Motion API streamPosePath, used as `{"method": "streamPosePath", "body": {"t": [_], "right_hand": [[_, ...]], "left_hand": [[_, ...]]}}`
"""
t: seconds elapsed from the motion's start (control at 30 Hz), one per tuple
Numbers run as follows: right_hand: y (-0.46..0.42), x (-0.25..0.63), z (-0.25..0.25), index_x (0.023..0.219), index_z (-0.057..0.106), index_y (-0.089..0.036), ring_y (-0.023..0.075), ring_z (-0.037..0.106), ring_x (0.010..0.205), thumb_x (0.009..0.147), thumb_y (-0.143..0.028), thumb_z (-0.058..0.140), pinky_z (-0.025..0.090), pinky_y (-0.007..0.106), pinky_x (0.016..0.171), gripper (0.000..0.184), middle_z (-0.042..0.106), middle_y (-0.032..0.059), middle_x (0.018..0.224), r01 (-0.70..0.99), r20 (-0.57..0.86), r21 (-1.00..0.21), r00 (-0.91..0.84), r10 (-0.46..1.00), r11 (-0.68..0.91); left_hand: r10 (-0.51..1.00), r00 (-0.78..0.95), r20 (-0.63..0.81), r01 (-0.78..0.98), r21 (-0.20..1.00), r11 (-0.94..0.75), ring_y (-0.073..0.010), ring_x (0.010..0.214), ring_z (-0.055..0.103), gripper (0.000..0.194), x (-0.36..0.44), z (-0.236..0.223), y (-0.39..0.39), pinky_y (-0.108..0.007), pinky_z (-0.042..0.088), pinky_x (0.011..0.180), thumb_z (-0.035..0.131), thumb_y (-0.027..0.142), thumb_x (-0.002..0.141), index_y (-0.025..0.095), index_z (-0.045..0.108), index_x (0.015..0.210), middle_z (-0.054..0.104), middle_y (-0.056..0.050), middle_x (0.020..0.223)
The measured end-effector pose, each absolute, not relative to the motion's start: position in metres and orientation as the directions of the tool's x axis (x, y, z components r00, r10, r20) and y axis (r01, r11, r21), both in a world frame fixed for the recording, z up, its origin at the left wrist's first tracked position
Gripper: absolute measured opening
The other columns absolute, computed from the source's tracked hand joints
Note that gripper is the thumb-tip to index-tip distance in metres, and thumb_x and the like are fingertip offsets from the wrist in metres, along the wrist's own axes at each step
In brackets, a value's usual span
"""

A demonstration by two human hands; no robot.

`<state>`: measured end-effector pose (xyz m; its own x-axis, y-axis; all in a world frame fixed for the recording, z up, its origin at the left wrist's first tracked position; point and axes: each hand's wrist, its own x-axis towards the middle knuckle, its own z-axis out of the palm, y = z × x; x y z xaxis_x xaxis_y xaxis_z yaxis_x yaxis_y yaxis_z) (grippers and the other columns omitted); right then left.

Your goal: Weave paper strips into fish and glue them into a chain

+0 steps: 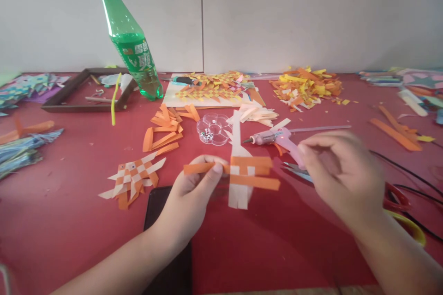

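Left hand (197, 182): clamped on 1 woven paper piece (242, 180), left of glue gun (273, 137) | Right hand (346, 179): just beside glue gun's handle, fingers curled; grip cannot be determined.

Craft workspace by the looks of it; can't tell if home, class or studio. Signs: red table (277, 249) vs. plain pale wall (277, 18), covered w/ craft stuff, e.g. pink glue gun (278, 136), scissors (298, 172), yellow/orange heap of paper strips (308, 86), clear tray (224, 136) w/ tiny eyes, woven paper fish (133, 175) & part-woven paper piece (238, 179).
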<state>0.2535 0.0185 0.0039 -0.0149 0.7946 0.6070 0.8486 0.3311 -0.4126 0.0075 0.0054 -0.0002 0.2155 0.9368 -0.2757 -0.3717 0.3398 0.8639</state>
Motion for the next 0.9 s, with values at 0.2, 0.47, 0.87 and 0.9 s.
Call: {"method": "streamPosePath", "body": {"t": [0.2, 0.47, 0.87, 0.9], "right_hand": [[0.004, 0.239, 0.012, 0.112, 0.067, -0.031, 0.0205, 0.058, 0.119, 0.094, -0.032, 0.057, 0.054, 0.031, 0.093, 0.021, 0.065, 0.0053, 0.118, 0.448, 0.323, -0.795, -0.257, 0.911, 0.408], [0.003, 0.235, 0.013, 0.079, 0.067, -0.026, 0.0179, 0.068, 0.087, 0.089, -0.022, 0.062, 0.058, 0.031, 0.074, 0.011, 0.068, 0.0022, 0.088, 0.339, 0.318, -0.843, -0.312, 0.895, 0.418], [-0.001, 0.218, 0.005, 0.082, 0.068, -0.027, 0.0175, 0.067, 0.086, 0.089, -0.024, 0.062, 0.057, 0.032, 0.077, 0.01, 0.069, 0.0015, 0.087, 0.476, 0.417, -0.79, -0.043, 0.908, 0.386], [-0.001, 0.218, 0.006, 0.081, 0.067, -0.027, 0.0177, 0.066, 0.088, 0.088, -0.021, 0.063, 0.056, 0.033, 0.079, 0.01, 0.068, 0.0019, 0.089, 0.5, 0.458, -0.75, -0.08, 0.886, 0.433]], "left_hand": [[0.783, 0.532, -0.322, -0.216, 0.843, 0.493, -0.0146, 0.07, 0.067, 0.017, 0.008, 0.006, 0.001, -0.027, 0.056, 0.07, 0.063, 0.036, 0.09, 0.02, 0.067, 0.085, 0.066, -0.001, 0.077], [0.728, 0.581, -0.363, -0.196, 0.806, 0.558, -0.0121, 0.073, 0.068, 0.021, 0.006, 0.005, 0.0, -0.022, 0.053, 0.069, 0.065, 0.04, 0.089, 0.02, 0.07, 0.094, 0.071, -0.002, 0.081], [0.823, 0.405, -0.399, -0.37, 0.752, 0.546, -0.0118, 0.078, 0.071, 0.02, 0.009, -0.001, 0.006, -0.025, 0.055, 0.079, 0.08, 0.019, 0.078, 0.019, 0.061, 0.084, 0.071, 0.003, 0.075], [0.835, 0.398, -0.38, -0.381, 0.76, 0.527, -0.0109, 0.077, 0.07, 0.017, 0.008, -0.001, 0.006, -0.023, 0.055, 0.078, 0.078, 0.02, 0.08, 0.019, 0.061, 0.082, 0.07, 0.003, 0.074]]}}
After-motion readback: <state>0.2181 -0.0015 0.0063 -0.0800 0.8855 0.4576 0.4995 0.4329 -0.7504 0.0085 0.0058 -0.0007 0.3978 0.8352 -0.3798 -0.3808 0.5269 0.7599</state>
